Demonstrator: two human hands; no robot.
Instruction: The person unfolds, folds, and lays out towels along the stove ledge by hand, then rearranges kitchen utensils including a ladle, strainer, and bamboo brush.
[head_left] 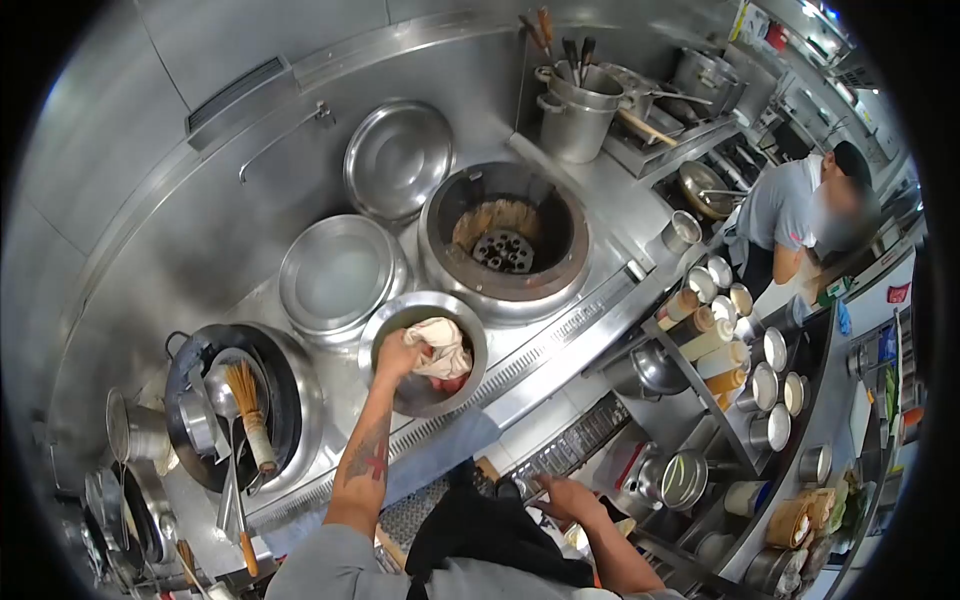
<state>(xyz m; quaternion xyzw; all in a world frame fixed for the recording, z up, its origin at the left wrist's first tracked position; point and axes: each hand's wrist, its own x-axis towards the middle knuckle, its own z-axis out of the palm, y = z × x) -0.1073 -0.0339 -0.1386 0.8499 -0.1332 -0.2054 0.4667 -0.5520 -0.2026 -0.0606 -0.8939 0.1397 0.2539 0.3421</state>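
My left hand [399, 354] reaches into a steel bowl [370, 338] on the stove's front ledge. Its fingers are closed on a crumpled off-white cloth [442, 350]. Something red [450, 383] shows beneath the cloth; I cannot make out what it is. My right hand [566, 499] hangs low by my body, over the floor, its fingers loosely apart and nothing seen in them. Just behind the bowl is the round burner opening [505, 250], its perforated grate visible and no flame showing.
Left stands a wok [180, 440] holding a bamboo brush [243, 390] and ladle. Behind the bowl are a water-filled basin [340, 275] and a steel lid [400, 160]. A tall pot [582, 115] holds utensils. Sauce bottles [722, 362] line the right shelf; a co-worker [790, 210] stands beyond.
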